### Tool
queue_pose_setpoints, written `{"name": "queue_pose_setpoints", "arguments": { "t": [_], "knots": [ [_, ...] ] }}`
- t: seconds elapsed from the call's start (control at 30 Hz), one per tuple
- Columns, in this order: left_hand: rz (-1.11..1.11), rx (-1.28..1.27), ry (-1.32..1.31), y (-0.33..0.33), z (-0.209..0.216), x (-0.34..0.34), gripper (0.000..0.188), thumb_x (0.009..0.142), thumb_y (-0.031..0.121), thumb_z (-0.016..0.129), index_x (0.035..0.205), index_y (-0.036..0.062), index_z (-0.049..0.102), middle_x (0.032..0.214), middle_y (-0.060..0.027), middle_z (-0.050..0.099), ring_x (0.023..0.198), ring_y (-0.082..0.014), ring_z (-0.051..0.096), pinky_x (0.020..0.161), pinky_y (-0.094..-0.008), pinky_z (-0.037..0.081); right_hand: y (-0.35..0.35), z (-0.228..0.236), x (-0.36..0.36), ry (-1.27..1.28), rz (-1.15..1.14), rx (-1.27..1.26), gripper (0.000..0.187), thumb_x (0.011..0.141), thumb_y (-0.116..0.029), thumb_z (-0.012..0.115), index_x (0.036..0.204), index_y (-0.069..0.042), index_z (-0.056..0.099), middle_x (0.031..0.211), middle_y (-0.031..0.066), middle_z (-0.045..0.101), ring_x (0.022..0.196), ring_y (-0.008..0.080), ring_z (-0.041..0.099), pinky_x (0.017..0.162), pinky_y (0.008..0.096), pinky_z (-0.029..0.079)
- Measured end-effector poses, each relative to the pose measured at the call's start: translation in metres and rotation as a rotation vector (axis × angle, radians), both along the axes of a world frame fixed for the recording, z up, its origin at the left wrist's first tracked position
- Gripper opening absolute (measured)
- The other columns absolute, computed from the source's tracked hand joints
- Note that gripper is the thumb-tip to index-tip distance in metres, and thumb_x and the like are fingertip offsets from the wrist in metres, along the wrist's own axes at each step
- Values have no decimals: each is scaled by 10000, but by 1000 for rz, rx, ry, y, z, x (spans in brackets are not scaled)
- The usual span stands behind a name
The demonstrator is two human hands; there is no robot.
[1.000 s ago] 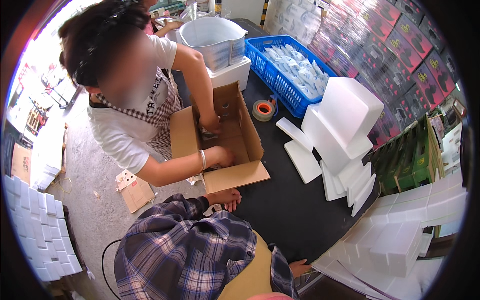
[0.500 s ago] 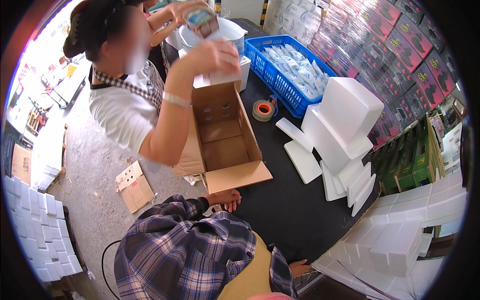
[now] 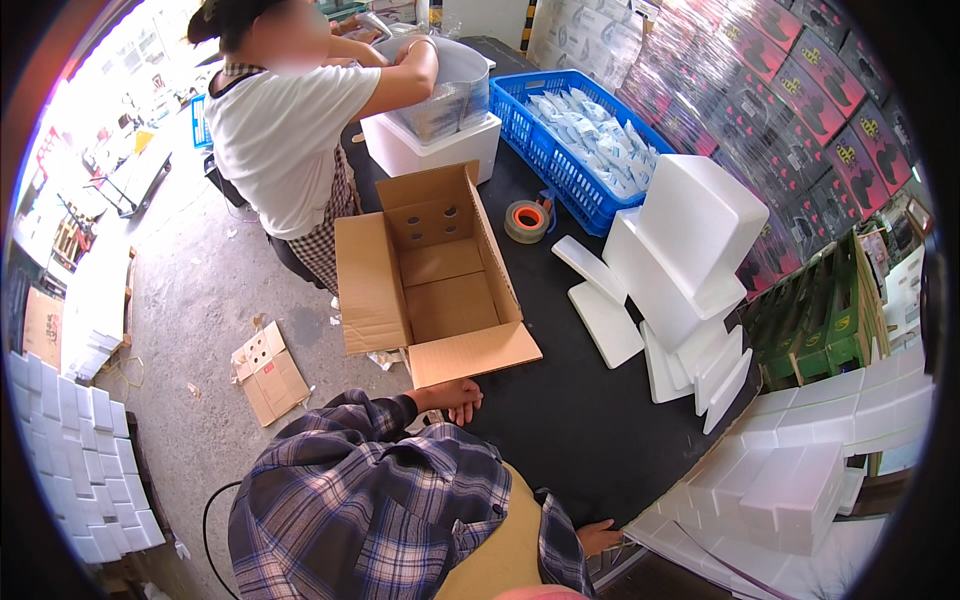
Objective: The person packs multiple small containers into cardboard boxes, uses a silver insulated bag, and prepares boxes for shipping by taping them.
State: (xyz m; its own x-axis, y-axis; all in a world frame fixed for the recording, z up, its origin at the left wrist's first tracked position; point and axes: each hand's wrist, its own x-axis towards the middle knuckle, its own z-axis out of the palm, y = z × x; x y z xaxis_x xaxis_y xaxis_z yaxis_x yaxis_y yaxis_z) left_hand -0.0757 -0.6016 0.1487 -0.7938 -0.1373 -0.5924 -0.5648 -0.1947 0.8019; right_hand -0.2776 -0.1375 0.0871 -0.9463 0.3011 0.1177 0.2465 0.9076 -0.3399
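My left hand [image 3: 459,399] rests at the table's near edge, its fingers loosely curled with nothing visible in them. Just beyond it is the front flap of an open cardboard box [image 3: 455,355]. That box stands on the black table with flaps spread and nothing inside; its far wall has round holes. Farther right, my right hand [image 3: 600,538] lies on the table's edge, fingers stretched out, holding nothing.
Across the table a person [image 3: 300,130] reaches into a grey tub [image 3: 460,80] on a white foam box [image 3: 480,150]. A blue crate [image 3: 600,215] holds white packets. Nearby are a tape roll [image 3: 524,222], stacked foam boxes [image 3: 655,265] and foam lids [image 3: 606,325].
The other person has drawn back from over the cardboard box, and their arm now reaches into the tub. The clear-topped pack has left their raised hands. Both my hands have stayed put.
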Motion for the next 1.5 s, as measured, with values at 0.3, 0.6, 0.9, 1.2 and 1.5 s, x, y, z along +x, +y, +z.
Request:
{"name": "queue_pose_setpoints", "arguments": {
  "t": [0.3, 0.6, 0.9, 1.2, 1.5],
  "knots": [
    [-17, -41, -5, -1, 11, 0, 373, 1095, 268, 387, 991, 2, 627, 792, -114, 750, 607, -194, 723, 544, -298, 574, 7, -10, -1, 22, 21, 40, 669, 1077, -471, 354, 1427, 96, 403, 1374, 328, 513, 1232, 487, 532, 1033, 522, 443],
    [-1, -9, 10, -1, 12, 1, 339, 1076, 280, 425, 969, 8, 597, 749, -125, 733, 582, -192, 710, 519, -302, 564, 6, -6, -2, 33, 24, 9, 668, 1072, -467, 367, 1424, 100, 403, 1352, 338, 522, 1205, 502, 542, 1015, 541, 448],
    [513, -256, 48, -13, 11, 110, 142, 971, 135, 634, 1047, 17, 659, 780, -84, 705, 642, -181, 691, 564, -317, 558, -18, 18, -14, 374, 384, -25, 575, 1053, -319, 480, 1435, 107, 414, 1464, 317, 459, 1335, 467, 457, 1130, 520, 355],
    [658, -1129, 217, -54, 12, 110, 743, 739, 281, 857, 1369, 35, 552, 1370, -228, 588, 1319, -386, 516, 1097, -444, 417, -399, 116, -47, -170, 1514, -774, 766, 869, -20, 677, 1553, -32, 332, 1578, 188, 403, 1476, 299, 382, 1200, 351, 305],
    [613, -948, 345, -38, 225, 75, 642, 888, 259, 778, 1394, -4, 483, 1148, -189, 704, 1059, -286, 705, 893, -370, 555, -359, 277, 17, -405, 1499, -1057, 470, 900, -142, 710, 1326, 1, 572, 1096, 80, 687, 964, 133, 667, 859, 281, 533]
  ]
}}
